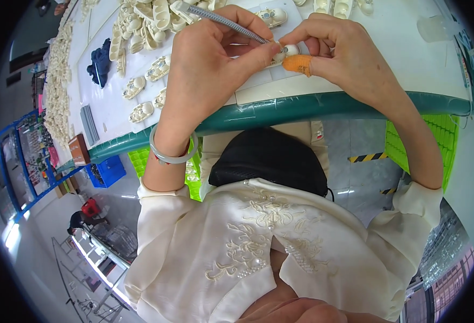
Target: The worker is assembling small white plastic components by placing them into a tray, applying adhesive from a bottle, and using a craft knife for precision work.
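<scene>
- Left hand (202,70): thumb and index closed on a ribbed silver tool (223,21), pinched near its lower end.
- Tool's long axis runs from upper left down to the right; we see the working end pointing at the cream part (292,50), the shank rising past the index finger.
- Right hand (350,54): index and thumb closed on the cream part from the right. Orange cover (298,64) on that thumb.
- Cream part sits between both sets of fingertips, just beyond the tool's lower end. Fingers cover most of it; we can't tell its long axis. Contact between tool and part: can't tell either.
- Pose: both wrists above the table's green padded edge (280,111), forearms angled inward, hands nearly meeting. Our left wrist carries a pale bangle (171,159).
- Farther out, on the white tabletop (393,67): another cream piece (272,17) beyond the hands, several assembled pieces (133,87) left of our left hand, a cream heap (145,24) behind those.
- Far left: dark blue cloth (100,62), grey block (89,124) near the edge.
</scene>
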Demonstrator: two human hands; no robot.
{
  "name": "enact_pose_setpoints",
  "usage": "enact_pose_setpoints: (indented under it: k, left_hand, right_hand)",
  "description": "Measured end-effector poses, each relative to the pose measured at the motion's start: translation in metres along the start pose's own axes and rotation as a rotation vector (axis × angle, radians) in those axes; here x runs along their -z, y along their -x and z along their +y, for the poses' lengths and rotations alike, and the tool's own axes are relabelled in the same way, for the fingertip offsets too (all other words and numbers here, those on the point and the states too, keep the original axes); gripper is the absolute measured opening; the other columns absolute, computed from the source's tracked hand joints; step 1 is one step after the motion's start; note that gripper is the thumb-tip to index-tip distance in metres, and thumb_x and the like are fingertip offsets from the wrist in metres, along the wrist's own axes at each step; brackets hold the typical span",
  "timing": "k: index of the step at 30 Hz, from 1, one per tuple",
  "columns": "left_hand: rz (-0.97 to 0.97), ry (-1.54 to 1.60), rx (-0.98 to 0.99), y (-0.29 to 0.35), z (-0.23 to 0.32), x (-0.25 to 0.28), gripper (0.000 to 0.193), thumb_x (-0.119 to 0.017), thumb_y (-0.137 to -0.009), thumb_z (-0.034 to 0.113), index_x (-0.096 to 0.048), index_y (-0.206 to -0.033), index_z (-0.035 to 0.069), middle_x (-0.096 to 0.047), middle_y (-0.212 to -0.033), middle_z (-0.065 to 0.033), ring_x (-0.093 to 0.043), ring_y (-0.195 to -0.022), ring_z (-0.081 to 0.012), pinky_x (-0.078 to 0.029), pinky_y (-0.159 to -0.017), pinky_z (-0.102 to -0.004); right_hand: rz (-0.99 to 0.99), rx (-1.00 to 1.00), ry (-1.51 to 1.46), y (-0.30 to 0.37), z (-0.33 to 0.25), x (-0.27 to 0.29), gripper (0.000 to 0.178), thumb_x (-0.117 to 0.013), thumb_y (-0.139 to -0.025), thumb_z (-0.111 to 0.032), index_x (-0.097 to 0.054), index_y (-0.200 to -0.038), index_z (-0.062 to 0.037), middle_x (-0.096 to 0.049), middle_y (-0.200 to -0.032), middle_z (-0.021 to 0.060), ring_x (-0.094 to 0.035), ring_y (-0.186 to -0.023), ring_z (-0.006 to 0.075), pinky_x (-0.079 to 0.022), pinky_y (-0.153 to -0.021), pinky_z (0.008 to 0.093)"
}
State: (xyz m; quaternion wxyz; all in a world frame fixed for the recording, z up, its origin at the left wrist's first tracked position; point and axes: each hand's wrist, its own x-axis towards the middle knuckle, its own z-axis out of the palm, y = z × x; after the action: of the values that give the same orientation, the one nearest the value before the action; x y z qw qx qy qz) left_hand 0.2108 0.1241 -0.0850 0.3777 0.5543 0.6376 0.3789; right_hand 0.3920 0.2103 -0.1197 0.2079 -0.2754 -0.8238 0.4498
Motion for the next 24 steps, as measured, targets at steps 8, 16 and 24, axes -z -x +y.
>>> enact_pose_setpoints:
  k: [8, 16, 24]
  left_hand:
    - [-0.027, -0.085, -0.013, -0.004, 0.004, -0.002, 0.011, -0.068, -0.077, -0.003, -0.061, -0.085, -0.002, -0.065, -0.083, -0.0039, -0.062, -0.077, -0.0071, -0.051, -0.071, -0.0193]
    - [-0.112, 0.052, -0.563, -0.033, -0.030, 0.001, 0.014, -0.069, -0.076, -0.003, -0.059, -0.085, -0.001, -0.065, -0.079, -0.0065, -0.064, -0.073, -0.0103, -0.052, -0.068, -0.0203]
    - [0.166, 0.221, -0.018, -0.003, 0.018, 0.033, 0.015, -0.068, -0.077, -0.007, -0.057, -0.087, -0.004, -0.064, -0.077, -0.0098, -0.064, -0.070, -0.0125, -0.054, -0.065, -0.0224]
  right_hand:
    - [-0.324, -0.509, -0.510, -0.019, -0.033, 0.025, 0.022, -0.060, -0.086, -0.012, -0.063, -0.095, 0.0079, -0.054, -0.054, 0.0032, -0.048, -0.041, 0.0078, -0.036, -0.038, 0.0204]
    - [-0.316, -0.534, -0.536, -0.025, -0.037, 0.021, 0.017, -0.058, -0.086, -0.008, -0.061, -0.090, 0.0079, -0.053, -0.052, 0.0035, -0.048, -0.040, 0.0081, -0.037, -0.036, 0.0212]
    - [-0.394, -0.532, -0.156, -0.045, -0.056, 0.022, 0.014, -0.061, -0.078, -0.008, -0.060, -0.078, 0.0060, -0.056, -0.055, 0.0058, -0.052, -0.043, 0.0100, -0.040, -0.039, 0.0228]
